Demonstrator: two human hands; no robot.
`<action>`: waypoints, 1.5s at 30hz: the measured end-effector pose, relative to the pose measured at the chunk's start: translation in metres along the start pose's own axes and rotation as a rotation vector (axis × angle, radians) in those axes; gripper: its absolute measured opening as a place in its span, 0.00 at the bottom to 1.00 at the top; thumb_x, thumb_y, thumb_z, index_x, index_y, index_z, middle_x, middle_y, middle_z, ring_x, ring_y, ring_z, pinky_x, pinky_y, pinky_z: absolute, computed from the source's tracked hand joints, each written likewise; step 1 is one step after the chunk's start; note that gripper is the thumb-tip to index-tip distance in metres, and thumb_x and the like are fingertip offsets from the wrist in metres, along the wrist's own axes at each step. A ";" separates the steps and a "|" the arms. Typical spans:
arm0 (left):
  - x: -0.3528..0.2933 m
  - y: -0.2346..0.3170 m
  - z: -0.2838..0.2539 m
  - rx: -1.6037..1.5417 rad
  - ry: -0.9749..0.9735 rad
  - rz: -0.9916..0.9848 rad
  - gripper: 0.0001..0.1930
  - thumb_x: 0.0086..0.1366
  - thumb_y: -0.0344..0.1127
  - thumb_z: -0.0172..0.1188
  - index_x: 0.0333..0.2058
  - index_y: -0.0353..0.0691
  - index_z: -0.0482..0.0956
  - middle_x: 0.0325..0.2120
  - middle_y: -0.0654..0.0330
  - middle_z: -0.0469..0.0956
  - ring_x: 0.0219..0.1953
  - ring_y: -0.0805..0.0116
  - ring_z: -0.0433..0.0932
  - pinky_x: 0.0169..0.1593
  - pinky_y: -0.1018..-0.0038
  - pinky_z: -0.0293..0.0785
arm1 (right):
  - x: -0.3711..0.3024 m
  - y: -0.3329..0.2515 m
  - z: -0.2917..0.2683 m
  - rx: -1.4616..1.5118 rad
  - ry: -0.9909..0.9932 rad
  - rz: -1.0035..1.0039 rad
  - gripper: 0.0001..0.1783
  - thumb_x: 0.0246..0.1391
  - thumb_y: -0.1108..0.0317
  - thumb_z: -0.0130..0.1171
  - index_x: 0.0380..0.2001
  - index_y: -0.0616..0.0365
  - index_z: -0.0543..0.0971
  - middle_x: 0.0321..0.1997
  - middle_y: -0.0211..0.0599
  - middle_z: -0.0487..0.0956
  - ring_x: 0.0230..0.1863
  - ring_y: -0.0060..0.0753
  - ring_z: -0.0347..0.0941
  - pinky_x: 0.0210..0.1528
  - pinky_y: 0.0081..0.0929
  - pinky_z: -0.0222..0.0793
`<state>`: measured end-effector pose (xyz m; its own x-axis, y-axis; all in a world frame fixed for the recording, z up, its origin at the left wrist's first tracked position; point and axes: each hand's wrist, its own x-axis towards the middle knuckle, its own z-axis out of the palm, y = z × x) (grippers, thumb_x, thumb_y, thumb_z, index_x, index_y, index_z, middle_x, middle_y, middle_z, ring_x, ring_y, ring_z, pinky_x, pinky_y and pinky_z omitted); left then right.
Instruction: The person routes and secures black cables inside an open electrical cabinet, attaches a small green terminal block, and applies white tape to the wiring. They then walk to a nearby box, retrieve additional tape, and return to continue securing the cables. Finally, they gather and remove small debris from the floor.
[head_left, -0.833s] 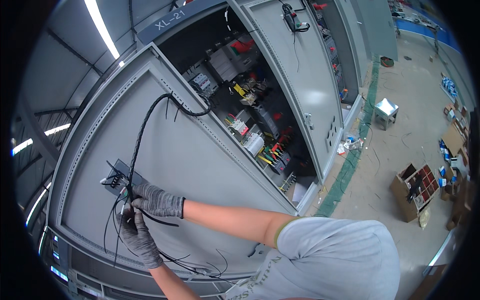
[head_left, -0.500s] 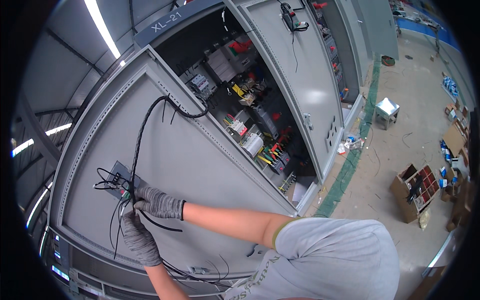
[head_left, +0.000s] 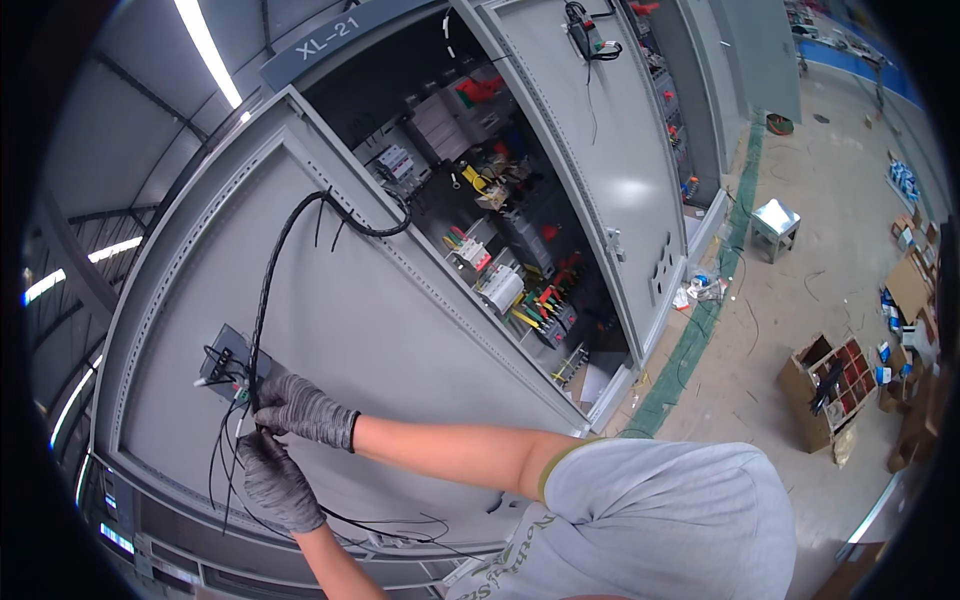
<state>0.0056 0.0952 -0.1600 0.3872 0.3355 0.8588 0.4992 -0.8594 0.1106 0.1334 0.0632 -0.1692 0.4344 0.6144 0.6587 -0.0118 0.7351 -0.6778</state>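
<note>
A braided black cable bundle (head_left: 265,290) arches down the grey cabinet door (head_left: 370,340) from its hinge side. My right hand (head_left: 305,412), in a grey knitted glove, is closed round the bundle's lower part. Just below, my gloved left hand (head_left: 278,485) pinches the black wires, its thumb and fingers pressed together near the right fingertips. Behind the bundle, a grey square device (head_left: 228,350) with a green terminal block is mounted on the door. Short black wires (head_left: 215,375) loop at its face. Several thin wires (head_left: 214,465) hang loose beside my left hand. The gloves hide the gripped wire ends.
To the right of the door stands the open cabinet (head_left: 500,230), with breakers and coloured wires inside. Another grey door (head_left: 610,130) is beyond it. On the floor are a small metal stool (head_left: 775,222) and a divided cardboard box (head_left: 815,420). More wires trail along the door's lower edge.
Both hands have shifted slightly left with the bundle. The black cable end that stuck out below my right hand no longer shows there. The wire loop at the device looks smaller.
</note>
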 end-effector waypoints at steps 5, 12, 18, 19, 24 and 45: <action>-0.007 0.002 0.007 -0.327 0.131 0.090 0.12 0.65 0.28 0.53 0.47 0.37 0.75 0.38 0.55 0.79 0.40 0.66 0.78 0.45 0.75 0.73 | 0.009 0.014 -0.006 -0.033 -0.007 -0.303 0.16 0.53 0.57 0.61 0.30 0.62 0.77 0.27 0.31 0.77 0.28 0.24 0.74 0.34 0.25 0.72; -0.007 -0.007 -0.006 -0.314 0.186 0.057 0.09 0.63 0.29 0.55 0.41 0.37 0.77 0.32 0.54 0.78 0.39 0.64 0.79 0.41 0.73 0.74 | -0.007 -0.017 0.006 -0.008 -0.038 0.090 0.09 0.54 0.65 0.60 0.35 0.58 0.78 0.26 0.28 0.76 0.26 0.19 0.70 0.31 0.20 0.69; 0.001 -0.006 -0.029 -0.001 0.080 0.102 0.08 0.63 0.38 0.56 0.34 0.40 0.77 0.26 0.54 0.77 0.29 0.54 0.76 0.32 0.66 0.71 | -0.009 -0.024 0.004 -0.216 0.012 0.142 0.11 0.56 0.65 0.58 0.31 0.63 0.77 0.21 0.32 0.76 0.23 0.18 0.71 0.27 0.18 0.68; 0.000 -0.001 -0.031 0.020 0.021 0.054 0.09 0.63 0.40 0.56 0.33 0.40 0.77 0.26 0.55 0.77 0.27 0.53 0.75 0.31 0.65 0.70 | -0.009 -0.025 0.004 -0.190 0.004 0.201 0.11 0.56 0.64 0.58 0.31 0.63 0.77 0.21 0.32 0.76 0.23 0.19 0.71 0.27 0.18 0.67; -0.030 0.013 -0.022 0.011 -0.003 0.132 0.08 0.63 0.37 0.55 0.33 0.39 0.78 0.27 0.55 0.76 0.30 0.58 0.76 0.34 0.66 0.70 | -0.013 -0.038 0.010 -0.275 -0.080 0.167 0.10 0.53 0.69 0.58 0.35 0.66 0.77 0.26 0.37 0.79 0.26 0.23 0.74 0.32 0.20 0.71; 0.002 -0.050 -0.007 -0.954 -0.243 -0.097 0.09 0.64 0.29 0.52 0.41 0.30 0.73 0.30 0.57 0.78 0.32 0.72 0.76 0.40 0.76 0.73 | -0.013 -0.001 0.004 -0.124 -0.093 0.004 0.11 0.54 0.67 0.60 0.37 0.63 0.81 0.28 0.32 0.79 0.30 0.21 0.73 0.38 0.21 0.69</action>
<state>-0.0241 0.1358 -0.1605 0.5793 0.3994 0.7105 -0.2554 -0.7389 0.6236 0.1246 0.0559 -0.1758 0.3490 0.6457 0.6791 0.1005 0.6947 -0.7122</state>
